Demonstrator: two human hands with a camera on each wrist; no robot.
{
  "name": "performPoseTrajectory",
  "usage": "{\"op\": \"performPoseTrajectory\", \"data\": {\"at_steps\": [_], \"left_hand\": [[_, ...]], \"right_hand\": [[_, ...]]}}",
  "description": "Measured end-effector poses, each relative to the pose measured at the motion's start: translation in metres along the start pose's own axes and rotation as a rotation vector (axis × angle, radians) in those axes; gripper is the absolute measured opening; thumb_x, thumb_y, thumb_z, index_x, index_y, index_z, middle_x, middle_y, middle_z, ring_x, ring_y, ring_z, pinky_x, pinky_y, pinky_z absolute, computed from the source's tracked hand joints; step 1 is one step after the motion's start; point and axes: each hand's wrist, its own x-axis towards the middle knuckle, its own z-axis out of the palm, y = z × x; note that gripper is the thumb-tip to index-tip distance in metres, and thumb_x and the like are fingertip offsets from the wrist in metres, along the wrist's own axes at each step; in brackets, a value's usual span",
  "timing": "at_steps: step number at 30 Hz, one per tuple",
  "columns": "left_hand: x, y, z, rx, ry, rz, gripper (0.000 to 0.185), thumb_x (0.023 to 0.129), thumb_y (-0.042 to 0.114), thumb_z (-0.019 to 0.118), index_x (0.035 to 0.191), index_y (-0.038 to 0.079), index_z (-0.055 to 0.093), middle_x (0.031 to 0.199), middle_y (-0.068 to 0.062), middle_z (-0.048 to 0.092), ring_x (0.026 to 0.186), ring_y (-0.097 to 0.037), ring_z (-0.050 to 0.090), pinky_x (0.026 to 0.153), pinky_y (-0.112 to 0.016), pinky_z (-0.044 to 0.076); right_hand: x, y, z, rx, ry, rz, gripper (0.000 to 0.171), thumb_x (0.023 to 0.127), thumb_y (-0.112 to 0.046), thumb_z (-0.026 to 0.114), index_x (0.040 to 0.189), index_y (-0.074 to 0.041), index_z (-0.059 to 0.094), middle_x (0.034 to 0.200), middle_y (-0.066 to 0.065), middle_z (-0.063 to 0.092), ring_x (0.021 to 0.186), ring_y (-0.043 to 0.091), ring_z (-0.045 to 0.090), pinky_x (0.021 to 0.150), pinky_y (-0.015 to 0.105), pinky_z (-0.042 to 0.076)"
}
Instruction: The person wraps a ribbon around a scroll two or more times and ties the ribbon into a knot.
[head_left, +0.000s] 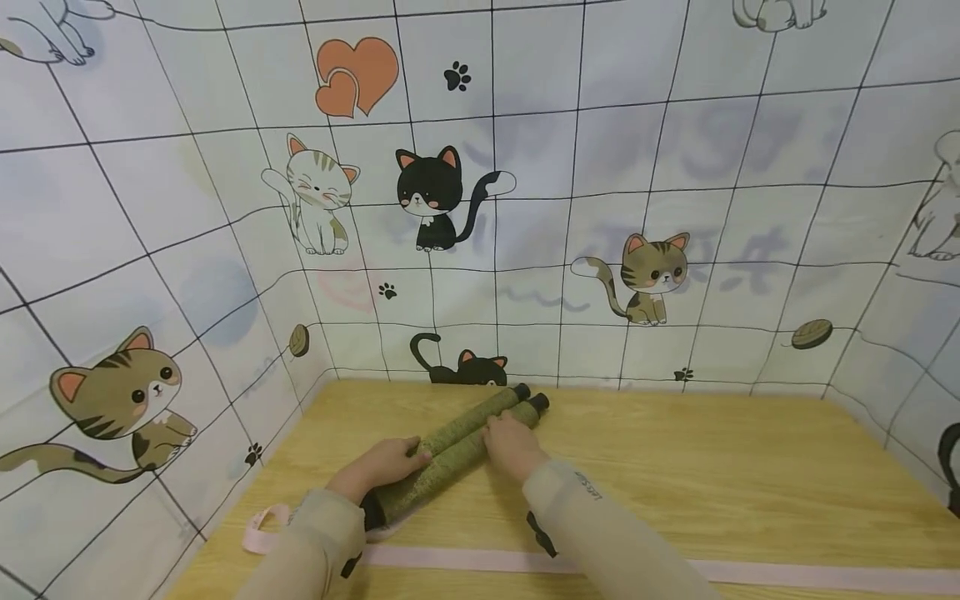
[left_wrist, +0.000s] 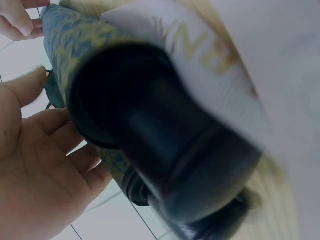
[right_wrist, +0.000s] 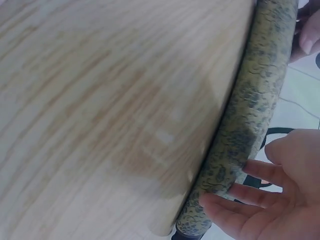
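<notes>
Two long rolls wrapped in green patterned fabric [head_left: 459, 447], with black end caps [head_left: 538, 403], lie side by side at a slant on the wooden table [head_left: 712, 475]. My left hand [head_left: 384, 463] rests on the near part of the rolls, its fingers relaxed against the fabric. Further along, my right hand [head_left: 512, 442] lies on them with straight fingers. The left wrist view shows a black end cap [left_wrist: 175, 150] very close, with the open palm of my left hand [left_wrist: 35, 170] beside it. In the right wrist view the straight fingers [right_wrist: 240, 192] of my right hand touch the roll [right_wrist: 252, 110].
A pink strap [head_left: 637, 570] runs along the table's front edge, with a loop at its left end [head_left: 258, 527]. White cloth walls printed with cats [head_left: 600, 208] close in the table on the left, back and right.
</notes>
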Motion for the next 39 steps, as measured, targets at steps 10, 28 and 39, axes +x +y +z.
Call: {"op": "performPoseTrajectory", "data": {"at_steps": [10, 28, 39], "left_hand": [[0.009, 0.007, 0.010, 0.026, 0.081, 0.146, 0.015, 0.093, 0.004, 0.053, 0.096, -0.008, 0.062, 0.086, -0.017, 0.063, 0.077, -0.027, 0.059, 0.067, -0.038, 0.047], [0.011, 0.018, 0.019, 0.038, 0.059, 0.114, 0.027, 0.088, 0.011, 0.064, 0.105, -0.009, 0.064, 0.103, -0.023, 0.064, 0.093, -0.036, 0.061, 0.079, -0.048, 0.049], [0.022, 0.022, 0.006, -0.100, 0.014, 0.068, 0.024, 0.092, 0.010, 0.058, 0.107, -0.008, 0.062, 0.100, -0.021, 0.063, 0.086, -0.033, 0.060, 0.072, -0.044, 0.049]], "right_hand": [[-0.002, 0.003, 0.012, 0.426, 0.083, 0.198, 0.020, 0.089, -0.015, 0.062, 0.090, 0.005, 0.061, 0.087, 0.015, 0.056, 0.085, 0.028, 0.055, 0.072, 0.039, 0.051], [-0.016, -0.002, 0.026, 1.443, -0.050, 0.660, 0.047, 0.090, -0.009, 0.061, 0.116, 0.024, 0.040, 0.080, 0.022, 0.058, 0.066, 0.028, 0.066, 0.066, 0.034, 0.056], [-0.013, -0.002, 0.016, 1.711, -0.096, 0.695, 0.052, 0.093, -0.018, 0.059, 0.124, 0.018, 0.037, 0.089, 0.024, 0.054, 0.078, 0.032, 0.064, 0.072, 0.035, 0.055]]}}
